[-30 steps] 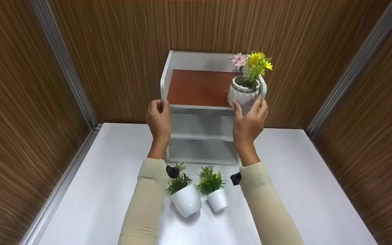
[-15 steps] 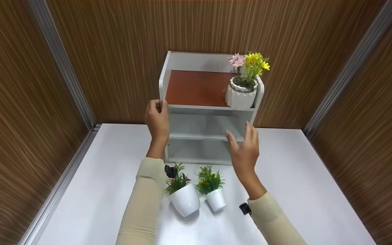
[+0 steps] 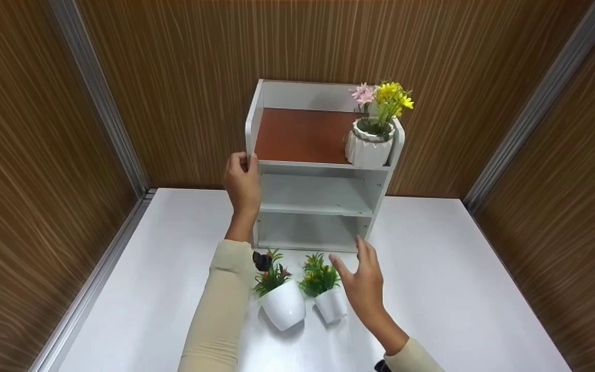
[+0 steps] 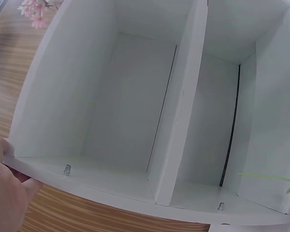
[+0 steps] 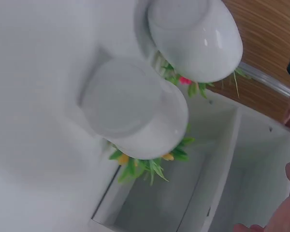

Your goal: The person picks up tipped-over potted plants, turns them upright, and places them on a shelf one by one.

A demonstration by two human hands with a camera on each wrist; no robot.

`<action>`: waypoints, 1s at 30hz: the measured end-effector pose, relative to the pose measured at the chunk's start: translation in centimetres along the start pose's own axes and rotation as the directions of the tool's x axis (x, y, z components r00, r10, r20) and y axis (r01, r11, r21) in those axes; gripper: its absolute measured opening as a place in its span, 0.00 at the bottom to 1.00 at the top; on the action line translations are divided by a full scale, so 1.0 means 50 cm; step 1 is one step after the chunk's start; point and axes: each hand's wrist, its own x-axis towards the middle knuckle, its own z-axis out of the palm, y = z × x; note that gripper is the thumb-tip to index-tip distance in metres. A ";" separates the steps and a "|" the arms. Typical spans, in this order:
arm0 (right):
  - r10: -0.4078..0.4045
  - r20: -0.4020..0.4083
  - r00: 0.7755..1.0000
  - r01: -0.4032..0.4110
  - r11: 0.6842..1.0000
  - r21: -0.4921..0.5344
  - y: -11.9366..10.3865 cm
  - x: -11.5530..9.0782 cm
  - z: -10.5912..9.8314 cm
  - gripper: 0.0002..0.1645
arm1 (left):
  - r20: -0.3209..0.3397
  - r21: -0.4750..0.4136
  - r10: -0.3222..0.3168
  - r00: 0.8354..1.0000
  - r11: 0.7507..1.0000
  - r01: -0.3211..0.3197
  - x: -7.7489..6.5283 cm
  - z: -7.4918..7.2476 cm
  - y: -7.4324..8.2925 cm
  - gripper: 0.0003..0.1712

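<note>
My left hand (image 3: 243, 183) grips the left side panel of a small white shelf unit (image 3: 308, 211), near the front corner of its reddish-brown top. The left wrist view shows thumb and fingers at that panel's edge. On the right of the top stands a ribbed white flowerpot (image 3: 370, 151) with pink and yellow flowers. My right hand (image 3: 364, 287) holds nothing; its thumb and fingers are spread just right of a small white potted plant (image 3: 330, 306) lying tilted on the table. Beside that plant lies a larger white potted plant (image 3: 283, 305), also tilted.
The shelf unit has two open compartments, with small metal pegs (image 4: 67, 170) on the inner side panel. Wood-grain walls (image 3: 184, 93) stand behind and at both sides of the white table (image 3: 447, 289).
My right hand has let go of the ribbed flowerpot on the shelf top and moved down and back to beside the small potted plant. My left hand has kept its grip.
</note>
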 end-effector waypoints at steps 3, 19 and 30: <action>0.033 0.053 0.998 -0.033 0.999 0.002 0.010 -0.028 -0.001 0.45 | 0.002 -0.006 -0.002 1.000 1.000 0.002 -0.001 0.000 -0.001 0.12; 0.269 0.282 0.921 -0.251 0.963 -0.099 0.035 -0.117 0.007 0.44 | 0.012 -0.007 -0.017 1.000 1.000 0.017 -0.001 -0.003 -0.002 0.13; 0.332 0.352 0.875 -0.287 0.942 -0.174 0.055 -0.141 0.022 0.41 | 0.001 0.026 0.004 1.000 1.000 -0.004 0.003 -0.002 -0.002 0.12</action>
